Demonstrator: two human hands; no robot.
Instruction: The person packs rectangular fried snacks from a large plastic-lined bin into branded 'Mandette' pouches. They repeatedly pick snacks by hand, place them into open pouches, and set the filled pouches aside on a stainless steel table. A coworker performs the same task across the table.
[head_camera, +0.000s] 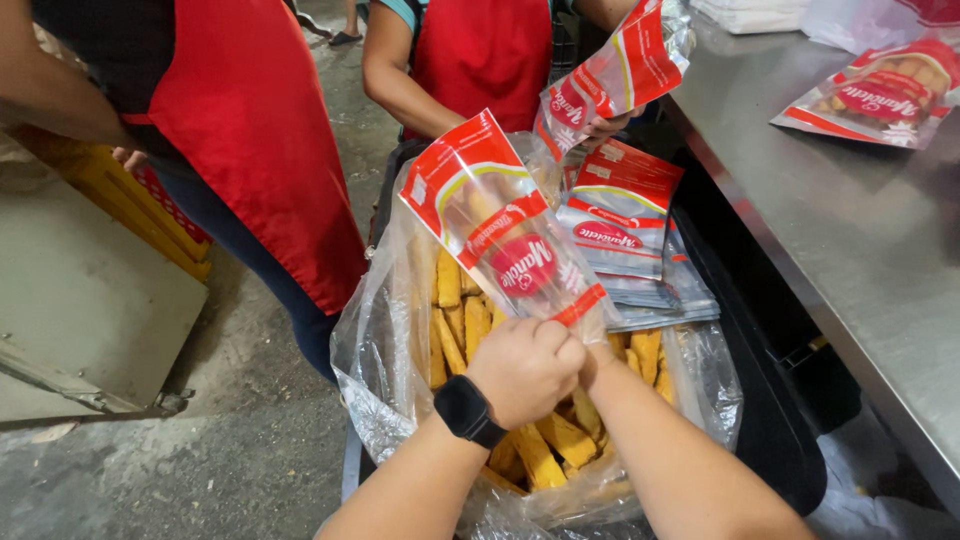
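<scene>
The left hand (525, 368), a black smartwatch (468, 410) on its wrist, makes a closed grip on the lower end of a clear red-and-white printed plastic pouch (505, 235), which rises toward eleven o'clock, mouth up, so it can take sticks. The right hand (597, 357) is tucked behind at three o'clock; I cannot tell its grip. Below sits a large clear plastic bag of yellow fried sticks (540, 445), kept close.

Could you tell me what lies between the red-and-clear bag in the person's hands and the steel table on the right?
In the head view, a stack of empty red-and-clear bags lies between the held bag and the steel table, resting over the crate's sticks.
</scene>
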